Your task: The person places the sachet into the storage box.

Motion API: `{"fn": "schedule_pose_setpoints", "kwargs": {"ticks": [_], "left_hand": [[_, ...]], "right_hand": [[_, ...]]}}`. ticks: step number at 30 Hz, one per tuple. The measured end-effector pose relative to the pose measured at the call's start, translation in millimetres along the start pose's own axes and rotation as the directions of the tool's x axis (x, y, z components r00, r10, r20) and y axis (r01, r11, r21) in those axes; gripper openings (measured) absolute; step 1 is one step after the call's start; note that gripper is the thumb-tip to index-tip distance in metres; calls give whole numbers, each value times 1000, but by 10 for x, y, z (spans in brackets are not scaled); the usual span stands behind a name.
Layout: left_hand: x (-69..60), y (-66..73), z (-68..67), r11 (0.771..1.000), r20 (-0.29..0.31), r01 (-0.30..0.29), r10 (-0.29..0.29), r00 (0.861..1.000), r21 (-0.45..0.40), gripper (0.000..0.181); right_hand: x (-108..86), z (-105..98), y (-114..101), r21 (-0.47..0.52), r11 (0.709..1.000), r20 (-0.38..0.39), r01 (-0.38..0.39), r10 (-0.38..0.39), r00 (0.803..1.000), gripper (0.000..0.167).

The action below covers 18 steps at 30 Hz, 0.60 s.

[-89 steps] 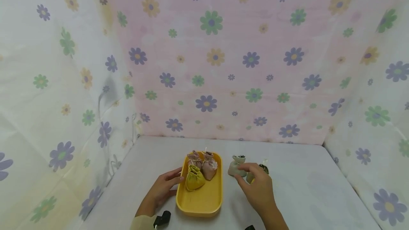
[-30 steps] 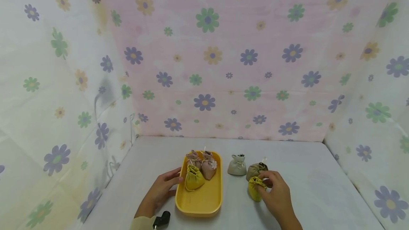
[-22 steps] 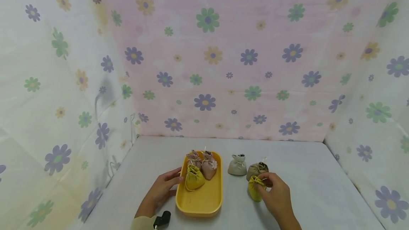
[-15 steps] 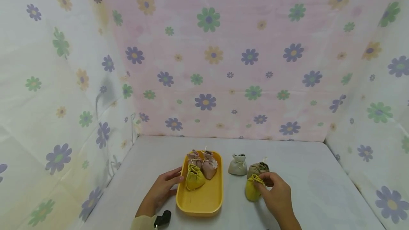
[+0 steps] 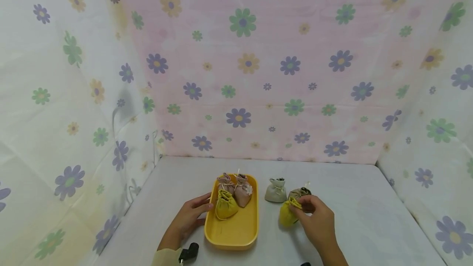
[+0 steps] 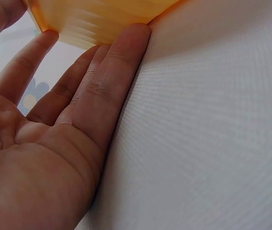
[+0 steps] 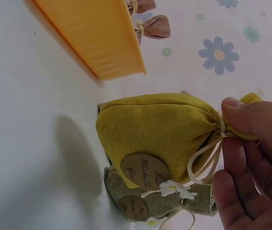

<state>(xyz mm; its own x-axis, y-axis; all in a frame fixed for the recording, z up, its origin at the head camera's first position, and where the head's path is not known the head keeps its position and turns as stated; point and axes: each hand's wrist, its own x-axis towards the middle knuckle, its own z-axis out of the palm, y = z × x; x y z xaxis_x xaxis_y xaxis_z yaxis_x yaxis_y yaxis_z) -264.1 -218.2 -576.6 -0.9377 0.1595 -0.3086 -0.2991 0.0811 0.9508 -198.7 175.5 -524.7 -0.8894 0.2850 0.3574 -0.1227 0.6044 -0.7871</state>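
My right hand (image 5: 317, 220) pinches a yellow drawstring pouch (image 5: 287, 216) by its gathered neck, thumb against fingers. In the right wrist view this pouch (image 7: 150, 127) carries a round tag, a cord and a small white flower, and a shadow lies on the table beside it. With fairly straight fingers, my left hand (image 5: 187, 217) touches the left side of a yellow tray (image 5: 233, 239); the left wrist view shows the fingertips on the tray's wall (image 6: 88, 24). Inside the tray sit another yellow pouch (image 5: 225, 206) and two dusty-pink pouches.
A pale grey-green pouch (image 5: 275, 192) stands right of the tray. Behind the held pouch is an olive-brown pouch (image 5: 298, 192), partly hidden by it and the right hand. Flower-printed sheets (image 5: 258, 52) enclose the white table (image 5: 369, 216) at the back and sides.
The right hand went from near the pale pouch to the yellow pouch, pinched its neck, and has brought it leftward and slightly away from me. The left hand stays at the tray.
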Motion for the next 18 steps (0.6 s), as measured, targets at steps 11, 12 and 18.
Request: {"fn": "schedule_pose_setpoints", "kwargs": {"ticks": [11,12,18], "left_hand": [[1,1,2,1000,-5,4,-4,1000,-6,84],[2,0,2,1000,-6,3,-3,1000,-4,84],[1,-5,2,1000,-8,4,-4,1000,-11,84]], "right_hand": [[32,38,-145,91,994,60,-61,56,997,28],[36,41,-159,100,993,65,-65,59,996,28],[56,54,-247,130,989,80,-73,63,995,26]]}}
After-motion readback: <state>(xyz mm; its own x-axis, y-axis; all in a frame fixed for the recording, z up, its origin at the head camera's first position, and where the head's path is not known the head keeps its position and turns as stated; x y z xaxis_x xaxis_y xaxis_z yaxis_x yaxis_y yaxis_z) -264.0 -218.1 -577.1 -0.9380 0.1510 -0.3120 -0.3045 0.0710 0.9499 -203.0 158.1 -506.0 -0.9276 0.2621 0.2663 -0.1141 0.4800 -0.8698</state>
